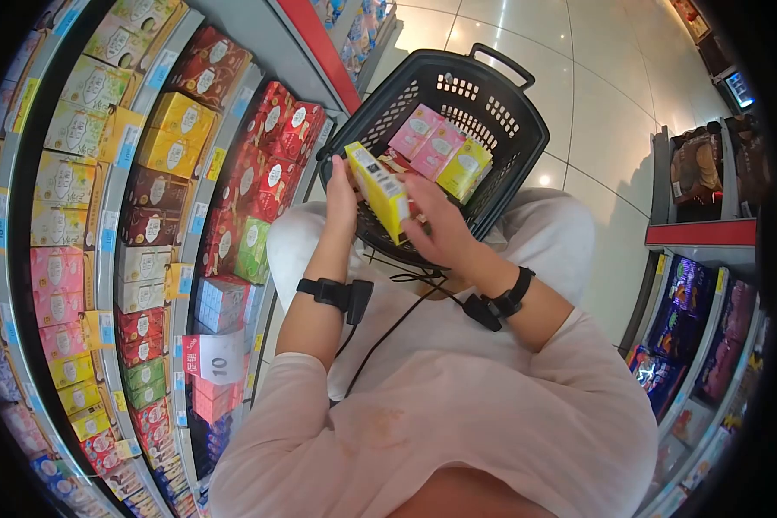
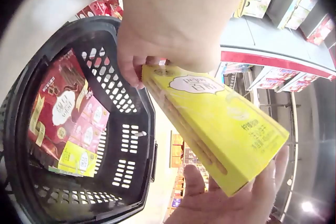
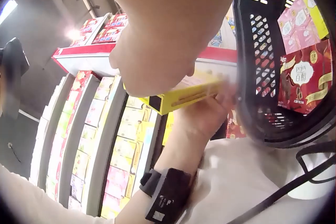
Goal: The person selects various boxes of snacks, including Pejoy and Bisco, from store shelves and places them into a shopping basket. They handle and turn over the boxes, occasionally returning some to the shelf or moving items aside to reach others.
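Both hands hold a yellow box of biscuit sticks (image 1: pixel 378 192), tilted over the near left rim of a black shopping basket (image 1: pixel 527 129). My left hand (image 1: pixel 341 197) grips one end, its fingers curled at the edge in the left wrist view. At the other end my right hand (image 1: pixel 443 223) has its fingers and thumb around the box (image 2: pixel 220 124). Inside the basket lie pink boxes (image 1: pixel 427 138), a yellow-green box (image 1: pixel 464 168) and a large red box (image 2: pixel 60 103), which the held box partly covers in the head view.
Shelves of boxed snacks (image 1: pixel 65 198) line the left side, with a promotional price card (image 1: pixel 218 358) sticking out. On the right is another shelf (image 1: pixel 699 235) with bagged snacks. The basket's handle (image 1: pixel 505 60) points away over the tiled floor (image 1: pixel 613 95). Black cables (image 1: pixel 388 324) hang near the wrists.
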Demonstrator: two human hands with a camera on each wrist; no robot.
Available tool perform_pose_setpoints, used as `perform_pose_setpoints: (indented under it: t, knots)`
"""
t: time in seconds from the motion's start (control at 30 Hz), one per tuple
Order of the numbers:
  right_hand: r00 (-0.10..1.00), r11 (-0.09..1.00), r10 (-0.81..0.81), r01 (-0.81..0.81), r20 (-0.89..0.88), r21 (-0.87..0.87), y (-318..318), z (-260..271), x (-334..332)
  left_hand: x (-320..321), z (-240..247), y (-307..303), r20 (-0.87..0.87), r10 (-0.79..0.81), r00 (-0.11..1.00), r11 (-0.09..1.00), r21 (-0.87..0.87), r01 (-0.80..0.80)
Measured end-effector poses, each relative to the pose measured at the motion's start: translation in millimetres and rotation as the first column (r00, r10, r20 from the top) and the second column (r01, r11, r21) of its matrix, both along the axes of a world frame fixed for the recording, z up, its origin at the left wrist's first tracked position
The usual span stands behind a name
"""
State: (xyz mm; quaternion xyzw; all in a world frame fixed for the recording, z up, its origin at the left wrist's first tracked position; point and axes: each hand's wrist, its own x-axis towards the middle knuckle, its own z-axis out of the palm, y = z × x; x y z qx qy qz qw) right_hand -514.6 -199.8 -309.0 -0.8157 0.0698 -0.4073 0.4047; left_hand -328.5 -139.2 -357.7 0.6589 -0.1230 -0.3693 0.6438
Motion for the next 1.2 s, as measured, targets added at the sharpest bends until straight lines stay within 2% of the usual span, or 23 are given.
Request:
perform_pose_setpoints:
  t: [0.03, 0.07, 0.13, 0.17, 0.27, 0.33, 0.4, 0.47, 0.6, 0.67, 0.7, 0.77, 0.9, 0.97, 1.0, 1.03, 1.07, 1.1, 1.17, 1.2]
  knots:
    - [1.000, 0.996, -0.021, 0.021, -0.006, 0.082, -1.5, -5.0, -1.6, 2.0, 4.3, 2.2, -0.051, -0.014, 0.999, 1.000, -0.025, 0.013]
    - [1.000, 0.996, -0.019, 0.020, -0.005, 0.084, -4.4, -6.2, -4.0, 4.5, 1.3, 3.0, -0.050, -0.013, 0.999, 1.000, -0.024, 0.012]
    - [0.989, 0.871, -0.015, 0.086, -0.149, 0.483, -10.6, -6.7, -7.1, 9.6, -7.7, 2.9, 0.012, 0.039, 0.999, 0.997, -0.071, -0.038]
    - [0.986, 0.826, -0.040, 0.123, -0.161, 0.550, -13.2, -5.5, -7.5, 11.7, -12.2, 4.3, 0.013, 0.039, 0.999, 0.997, -0.070, -0.038]
    - [0.989, 0.769, -0.130, 0.141, -0.064, 0.624, -27.1, -21.8, -1.8, 12.8, -12.0, 7.0, -0.025, 0.092, 0.995, 0.989, -0.111, -0.094]
    - [0.987, 0.733, -0.127, 0.159, -0.097, 0.661, -32.2, -26.7, -3.2, 11.2, -3.7, 10.4, 0.004, 0.014, 1.000, 0.995, -0.104, -0.013]
    - [0.984, 0.697, -0.120, 0.176, -0.129, 0.695, -33.0, -32.1, -1.1, 6.4, 4.9, 9.2, 0.003, 0.022, 1.000, 0.994, -0.108, -0.022]
    - [0.990, 0.627, -0.140, 0.089, -0.001, 0.774, -30.3, -38.1, 4.2, 5.3, 6.9, 8.7, 0.002, 0.033, 0.999, 0.993, -0.115, -0.032]
    - [0.980, 0.625, -0.200, 0.144, -0.021, 0.767, -32.0, -53.7, 6.7, 1.1, 14.0, 7.0, 0.006, 0.059, 0.998, 0.988, -0.147, -0.058]
    - [0.961, 0.615, -0.208, 0.272, -0.181, 0.740, -41.8, -77.3, 7.2, -3.2, 17.3, 5.4, 0.004, 0.051, 0.999, 0.986, -0.162, -0.050]
    - [0.959, 0.615, -0.214, 0.279, -0.185, 0.737, -41.3, -70.5, 5.2, -1.6, 18.0, 6.8, 0.019, -0.004, 1.000, 0.992, -0.129, 0.006]
    - [0.921, 0.562, -0.218, 0.390, -0.325, 0.730, -38.5, -56.4, 4.4, -0.2, 18.5, 7.1, 0.018, -0.073, 0.997, 0.993, -0.090, 0.075]
    - [0.917, 0.621, -0.221, 0.394, -0.331, 0.678, -47.2, -71.0, 4.3, 0.2, 27.8, 12.0, 0.052, -0.149, 0.987, 0.989, -0.012, 0.150]
    - [0.938, 0.540, -0.143, 0.341, -0.315, 0.770, -49.1, -69.5, 4.8, -3.1, 30.9, 13.0, 0.015, -0.184, 0.983, 0.981, -0.052, 0.185]
    - [0.938, 0.543, -0.137, 0.340, -0.318, 0.768, -52.4, -62.2, 2.3, -3.6, 31.7, 14.2, 0.012, -0.177, 0.984, 0.983, -0.054, 0.178]
    - [0.935, 0.309, 0.046, 0.320, -0.351, 0.895, -57.9, -48.2, -2.4, -3.8, 32.3, 14.9, 0.023, -0.264, 0.964, 0.958, -0.107, 0.265]
    - [0.917, 0.047, 0.228, 0.326, -0.328, 0.944, -63.6, -36.2, -6.9, -3.9, 32.9, 15.0, 0.039, -0.350, 0.936, 0.923, -0.159, 0.351]
    - [0.915, 0.052, 0.231, 0.329, -0.332, 0.943, -69.8, -29.3, -11.5, -3.8, 33.3, 14.3, 0.037, -0.346, 0.938, 0.923, -0.164, 0.347]
    - [0.852, 0.176, 0.359, 0.339, -0.381, 0.924, -79.9, -17.0, -17.5, -3.0, 33.7, 12.8, 0.036, -0.377, 0.925, 0.926, 0.016, 0.377]
    - [0.846, 0.184, 0.365, 0.343, -0.388, 0.921, -80.9, -8.8, -16.6, -2.3, 34.7, 12.4, 0.033, -0.369, 0.929, 0.930, 0.009, 0.369]
